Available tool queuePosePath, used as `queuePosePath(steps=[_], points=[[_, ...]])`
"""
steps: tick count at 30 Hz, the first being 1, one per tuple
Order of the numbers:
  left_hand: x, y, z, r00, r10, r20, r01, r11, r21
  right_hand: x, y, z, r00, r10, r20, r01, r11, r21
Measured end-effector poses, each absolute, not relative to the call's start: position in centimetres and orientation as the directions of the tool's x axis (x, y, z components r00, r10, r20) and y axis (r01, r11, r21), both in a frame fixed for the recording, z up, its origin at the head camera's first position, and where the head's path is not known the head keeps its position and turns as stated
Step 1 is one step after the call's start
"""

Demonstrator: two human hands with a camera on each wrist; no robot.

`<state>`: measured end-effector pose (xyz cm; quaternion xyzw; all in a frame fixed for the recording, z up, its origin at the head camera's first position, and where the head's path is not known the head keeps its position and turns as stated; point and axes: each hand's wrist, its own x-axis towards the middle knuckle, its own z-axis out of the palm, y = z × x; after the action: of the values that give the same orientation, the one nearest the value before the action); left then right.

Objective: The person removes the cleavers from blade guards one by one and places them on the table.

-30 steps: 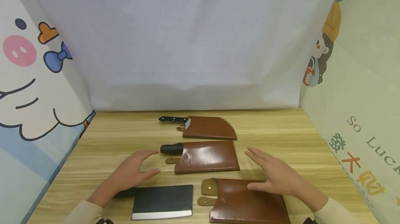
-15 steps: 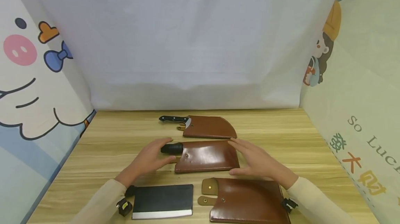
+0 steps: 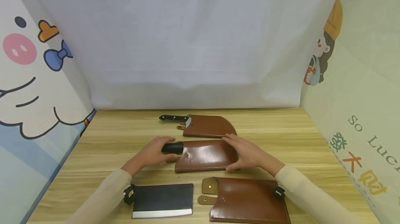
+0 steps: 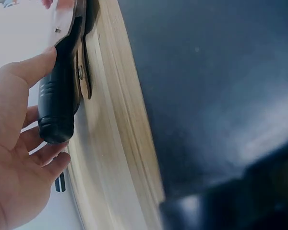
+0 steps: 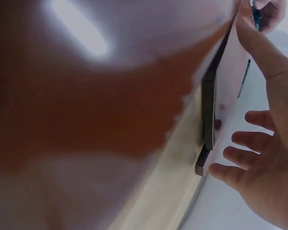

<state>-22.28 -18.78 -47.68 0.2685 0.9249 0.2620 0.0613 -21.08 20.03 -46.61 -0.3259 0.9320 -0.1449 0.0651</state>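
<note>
A cleaver in a glossy brown leather sheath (image 3: 206, 156) lies across the middle of the table, its black handle (image 3: 172, 148) sticking out to the left. My left hand (image 3: 153, 151) is around the handle, fingers on the far side and thumb on the near side. In the left wrist view the thumb overlaps the handle (image 4: 56, 103) and the fingers bend loosely behind it; firm contact cannot be told. My right hand (image 3: 247, 152) reaches over the sheath's right end with spread fingers. In the right wrist view those fingers (image 5: 249, 141) are apart; whether they touch is unclear.
Behind lies another sheathed cleaver (image 3: 210, 125) with a riveted black handle. In front are a bare dark cleaver (image 3: 164, 198) at left and a brown sheath (image 3: 250, 199) with strap tabs at right, under my forearms. Cloth walls (image 3: 197, 43) surround the wooden table (image 3: 103, 140).
Both hands have moved forward and inward from the two sides to the middle sheathed cleaver, the left to its handle, the right to its far end. The cleavers and sheaths have stayed put.
</note>
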Motion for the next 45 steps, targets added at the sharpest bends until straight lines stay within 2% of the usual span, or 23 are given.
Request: queuePosePath(steps=[7,19,37,45], points=[[-22.63,-18.84,-48.47,-0.832,0.553,0.030,0.486,0.703,0.520,-21.47,19.79,-47.29,-0.766,-0.635,-0.098,-0.574,0.745,-0.340],[-22.39,-18.70,-48.58,-0.868,0.497,0.005,0.427,0.740,0.520,-21.43,19.77,-47.60,-0.762,-0.636,-0.124,-0.567,0.747,-0.348],[-22.00,-18.67,-48.53,-0.851,0.521,0.062,0.485,0.736,0.473,-21.28,19.69,-47.57,-0.754,-0.656,-0.043,-0.618,0.729,-0.295],[-22.39,-18.77,-48.41,-0.843,0.532,0.077,0.503,0.730,0.462,-20.93,19.85,-46.73,-0.756,-0.654,0.001,-0.618,0.714,-0.331]])
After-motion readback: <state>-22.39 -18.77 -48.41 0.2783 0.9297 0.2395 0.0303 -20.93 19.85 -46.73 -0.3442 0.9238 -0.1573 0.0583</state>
